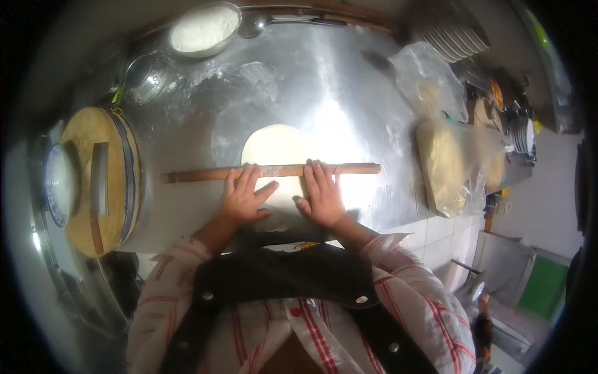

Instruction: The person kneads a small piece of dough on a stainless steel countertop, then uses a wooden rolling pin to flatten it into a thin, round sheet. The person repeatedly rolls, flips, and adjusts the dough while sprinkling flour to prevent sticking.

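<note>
A round, flat sheet of pale dough lies on the metal worktop, with a wooden rolling pin laid across it from side to side. Both ends of the pin reach well past the dough. My left hand rests on the pin left of the middle, fingers spread and fingertips over the wood, thumb pointing right above the dough. Right of the middle, my right hand lies flat on the pin in the same way. Neither hand wraps around it. The hands and pin cover part of the dough's near half.
At left, a cleaver lies on a round wooden chopping board, beside a blue-patterned bowl. A bowl of flour and a ladle are at the back. Plastic-covered dough lies at right, near stacked plates.
</note>
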Tool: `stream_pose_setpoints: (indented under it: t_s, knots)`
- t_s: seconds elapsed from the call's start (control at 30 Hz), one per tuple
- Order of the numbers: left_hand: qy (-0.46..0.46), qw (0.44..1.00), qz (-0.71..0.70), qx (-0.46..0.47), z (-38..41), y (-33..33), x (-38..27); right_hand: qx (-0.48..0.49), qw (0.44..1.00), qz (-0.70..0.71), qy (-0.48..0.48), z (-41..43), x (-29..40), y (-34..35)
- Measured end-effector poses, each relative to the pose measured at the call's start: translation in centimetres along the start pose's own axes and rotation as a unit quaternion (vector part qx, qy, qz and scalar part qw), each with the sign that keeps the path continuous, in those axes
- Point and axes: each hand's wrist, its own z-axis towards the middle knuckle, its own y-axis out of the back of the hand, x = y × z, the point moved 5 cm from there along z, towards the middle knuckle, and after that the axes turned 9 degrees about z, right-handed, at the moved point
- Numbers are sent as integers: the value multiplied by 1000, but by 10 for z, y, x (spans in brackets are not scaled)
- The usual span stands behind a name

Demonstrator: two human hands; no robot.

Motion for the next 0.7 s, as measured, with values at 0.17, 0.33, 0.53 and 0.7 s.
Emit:
stream_pose_setpoints:
  t_s: [0.17, 0.33, 0.53, 0.7]
  knots:
    - [-173, 983, 25, -59, 11, -13, -15, 33, 997, 43, 57, -11, 24, -5]
    - [-114, 989, -3, -97, 41, -5, -10, -83, 989, 67, 103, 20, 38, -5]
    - [46, 998, -41, 5, 108, 11, 13, -211, 964, 161, -26, 103, -12, 8]
    - [-28, 999, -20, 39, 82, -9, -1, -133, 983, 120, 47, 67, -6, -4]
